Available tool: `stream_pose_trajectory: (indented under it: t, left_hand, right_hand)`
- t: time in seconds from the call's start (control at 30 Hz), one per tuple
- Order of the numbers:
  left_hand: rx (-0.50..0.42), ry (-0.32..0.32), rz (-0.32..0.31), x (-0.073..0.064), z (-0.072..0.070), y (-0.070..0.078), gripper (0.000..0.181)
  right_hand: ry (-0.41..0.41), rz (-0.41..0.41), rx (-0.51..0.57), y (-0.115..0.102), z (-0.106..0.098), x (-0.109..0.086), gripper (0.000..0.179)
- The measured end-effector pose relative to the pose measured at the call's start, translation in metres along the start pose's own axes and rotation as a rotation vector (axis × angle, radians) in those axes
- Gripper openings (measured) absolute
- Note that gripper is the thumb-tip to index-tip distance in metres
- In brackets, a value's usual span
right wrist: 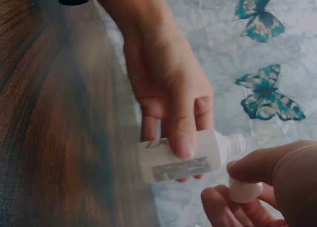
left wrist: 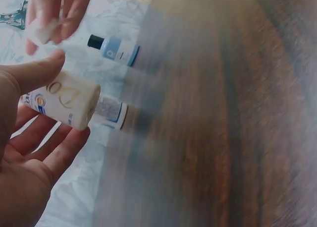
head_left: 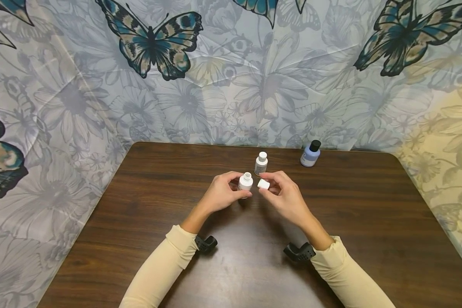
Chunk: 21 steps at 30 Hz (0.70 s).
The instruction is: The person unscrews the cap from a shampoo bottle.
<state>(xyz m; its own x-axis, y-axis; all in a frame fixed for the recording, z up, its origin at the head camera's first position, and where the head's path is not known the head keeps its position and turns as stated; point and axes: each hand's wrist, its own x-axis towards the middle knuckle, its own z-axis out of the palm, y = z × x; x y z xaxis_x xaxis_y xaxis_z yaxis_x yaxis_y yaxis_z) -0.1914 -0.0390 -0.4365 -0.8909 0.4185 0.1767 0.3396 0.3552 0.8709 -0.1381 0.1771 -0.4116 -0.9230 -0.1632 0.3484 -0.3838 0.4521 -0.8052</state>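
Note:
My left hand (head_left: 224, 191) grips a small white bottle (head_left: 245, 181) between thumb and fingers; its threaded neck is bare in the right wrist view. Close to its right, my right hand (head_left: 285, 193) pinches a white cap (head_left: 263, 184), apart from the neck. In the left wrist view a printed label shows on the held bottle (left wrist: 62, 100), with the thumb at its upper edge. Just behind the hands stands a second white bottle (head_left: 261, 164) with its white cap on and a grey label.
A blue bottle (head_left: 310, 154) with a black cap stands upright near the back edge of the brown wooden table (head_left: 169, 171), right of the hands. A butterfly-patterned cloth (head_left: 231, 94) hangs behind the table. Each wrist wears a black camera mount (head_left: 205, 244).

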Motion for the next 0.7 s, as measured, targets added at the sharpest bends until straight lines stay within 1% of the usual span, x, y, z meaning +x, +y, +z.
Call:
stream_pose_trajectory:
  t: [0.17,0.27,0.37,0.47,0.57,0.7]
  left_hand:
    - [0.025,0.064,0.002,0.002,-0.009,-0.001,0.049]
    - [0.047,0.105,0.004,0.002,-0.015,-0.003,0.049]
    - [0.081,0.147,-0.005,0.002,-0.022,-0.006,0.049]
    - [0.108,0.183,-0.039,0.003,-0.027,-0.01,0.049]
    - [0.098,0.202,-0.101,0.006,-0.033,-0.014,0.05]
    - [0.095,0.226,-0.167,0.016,-0.039,-0.016,0.052]
  right_hand:
    - [-0.069,0.013,-0.092,0.006,0.009,0.002,0.035]
    - [-0.102,0.047,-0.105,0.009,0.015,0.005,0.034]
    - [-0.115,0.079,-0.12,0.011,0.02,0.009,0.033]
    - [-0.12,0.114,-0.132,0.014,0.025,0.014,0.032]
    - [-0.127,0.157,-0.127,0.017,0.032,0.02,0.032]
    - [-0.138,0.201,-0.112,0.023,0.047,0.031,0.033]
